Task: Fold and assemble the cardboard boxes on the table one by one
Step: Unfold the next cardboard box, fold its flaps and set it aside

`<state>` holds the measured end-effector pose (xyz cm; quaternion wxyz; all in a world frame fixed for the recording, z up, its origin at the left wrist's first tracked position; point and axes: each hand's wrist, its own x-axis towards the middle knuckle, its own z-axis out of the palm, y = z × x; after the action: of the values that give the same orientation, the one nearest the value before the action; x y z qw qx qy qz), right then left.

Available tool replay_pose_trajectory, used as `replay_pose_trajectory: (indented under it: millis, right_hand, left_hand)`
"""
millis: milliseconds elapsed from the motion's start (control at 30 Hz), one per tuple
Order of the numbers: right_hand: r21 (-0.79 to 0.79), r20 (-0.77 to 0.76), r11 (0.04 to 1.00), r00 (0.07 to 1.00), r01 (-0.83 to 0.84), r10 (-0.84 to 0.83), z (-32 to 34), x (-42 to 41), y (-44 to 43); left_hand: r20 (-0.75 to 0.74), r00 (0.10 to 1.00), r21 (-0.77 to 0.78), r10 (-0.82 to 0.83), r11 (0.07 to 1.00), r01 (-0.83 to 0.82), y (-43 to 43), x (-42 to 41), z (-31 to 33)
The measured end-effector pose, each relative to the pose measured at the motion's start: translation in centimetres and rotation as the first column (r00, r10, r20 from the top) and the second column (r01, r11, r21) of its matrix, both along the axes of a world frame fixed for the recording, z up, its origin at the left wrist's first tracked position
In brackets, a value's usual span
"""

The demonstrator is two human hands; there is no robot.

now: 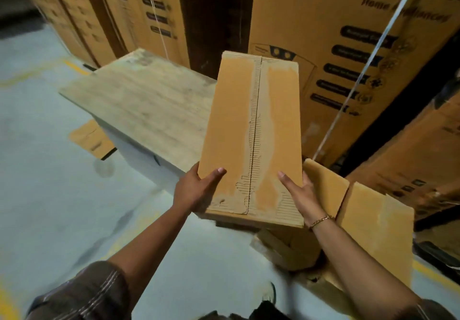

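Note:
A long brown cardboard box (234, 125) is held in the air in front of me, its flaps closed along a torn centre seam where the top paper is stripped off. My left hand (196, 190) grips its near left edge, thumb lying on top. My right hand (301, 193) grips the near right edge the same way; a thin bracelet sits on that wrist. The box hangs over the right end of the wooden table (139, 105), and its far end points toward the stacked cartons.
Other brown cardboard boxes (378, 222) lie piled on the floor at my lower right. Tall printed cartons (348, 46) with white strapping stand behind and to the right. A flat cardboard piece (90, 139) lies on the grey floor by the table.

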<state>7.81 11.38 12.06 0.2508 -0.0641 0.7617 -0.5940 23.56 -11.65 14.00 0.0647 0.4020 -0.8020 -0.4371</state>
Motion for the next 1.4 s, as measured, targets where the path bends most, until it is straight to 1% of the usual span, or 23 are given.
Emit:
replay_pose_trajectory:
  millis: [133,267,400,533,600,667,800,933,1000,1100,1200,1300,1400]
  right_hand:
    - [0.006,0.017,0.996,0.996,-0.084,0.084,0.6,0.2,-7.9]
    - [0.008,0.02,0.987,0.987,-0.161,0.161,0.7,-0.7,-15.1]
    - [0.01,-0.007,0.981,0.981,-0.191,0.191,0.7,-2.8,-22.1]
    - [0.059,-0.033,0.974,0.975,-0.218,0.22,0.9,-5.1,-28.5]
    - [0.09,-0.046,0.971,0.973,-0.223,0.227,1.0,-6.3,-31.3]
    - [0.161,-0.072,0.967,0.975,-0.198,0.212,0.9,-7.6,-34.1]
    - [0.288,-0.061,0.944,0.981,-0.158,0.183,0.8,-9.0,-38.8]
    - [0.317,-0.064,0.94,0.986,-0.124,0.152,-0.1,-10.0,-43.0]
    - [0.336,-0.065,0.937,0.991,-0.092,0.12,-0.7,-10.3,-45.5]
    - [0.37,-0.06,0.928,0.996,-0.035,0.061,-1.3,-10.4,-49.4]
    - [0.422,-0.07,0.907,0.998,0.022,0.008,-2.2,-10.0,-52.8]
    - [0.448,-0.088,0.892,0.996,0.058,-0.021,-2.1,-9.3,-55.5]
    - [0.489,-0.102,0.867,0.993,0.097,-0.053,-1.8,-8.7,-57.0]
  left_hand:
    - [-0.027,0.995,0.002,0.092,0.996,-0.092,-6.5,2.2,0.7]
    - [-0.029,0.988,-0.02,0.153,0.988,-0.154,-12.7,2.3,0.8]
    - [-0.007,0.981,-0.068,0.194,0.979,-0.194,-19.3,0.8,0.9]
    - [0.021,0.975,-0.079,0.221,0.973,-0.219,-25.6,-1.5,1.3]
    - [0.036,0.97,-0.118,0.24,0.965,-0.235,-28.5,-2.8,1.1]
    - [0.063,0.97,-0.146,0.234,0.964,-0.223,-31.0,-4.0,1.0]
    - [0.079,0.974,-0.115,0.213,0.972,-0.203,-35.8,-5.9,0.1]
    - [0.082,0.983,-0.089,0.167,0.983,-0.159,-40.9,-7.3,-1.0]
    - [0.08,0.99,-0.09,0.117,0.99,-0.11,-44.0,-8.4,-1.5]
    - [0.109,0.993,-0.136,0.056,0.99,-0.041,-48.9,-10.1,-2.1]
    - [0.17,0.985,-0.187,-0.01,0.981,0.042,-53.6,-11.4,-2.6]
    - [0.233,0.972,-0.248,-0.026,0.965,0.085,-56.7,-12.2,-3.3]
    - [0.265,0.964,-0.283,-0.033,0.953,0.11,-57.9,-12.4,-4.1]
